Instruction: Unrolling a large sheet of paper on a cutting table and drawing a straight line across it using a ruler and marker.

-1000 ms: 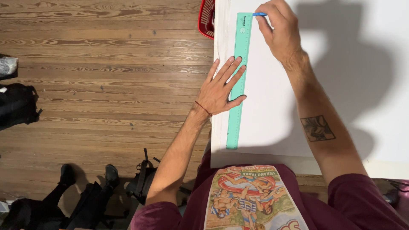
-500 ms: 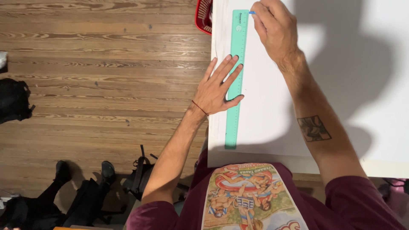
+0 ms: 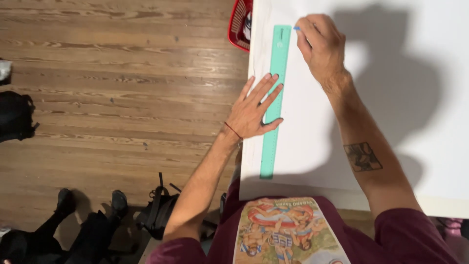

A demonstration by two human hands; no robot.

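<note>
A long teal ruler (image 3: pixel 274 80) lies lengthwise on a large white sheet (image 3: pixel 391 98) covering the table. My left hand (image 3: pixel 254 110) is spread flat across the ruler's middle, fingers apart, pressing it down. My right hand (image 3: pixel 320 46) is closed around a thin blue pen (image 3: pixel 296 28), whose tip shows just right of the ruler's far end. Most of the pen is hidden inside the fist.
A red basket (image 3: pixel 240 24) stands on the wooden floor (image 3: pixel 122 73) by the table's left edge. A black bag (image 3: pixel 15 117) lies at far left. Another person's dark legs and shoes (image 3: pixel 83 220) and a black strap bag (image 3: pixel 159 210) are at lower left.
My right hand with the pen has slid slightly nearer along the ruler's edge. My left hand stays flat on the ruler. The view has shifted a little.
</note>
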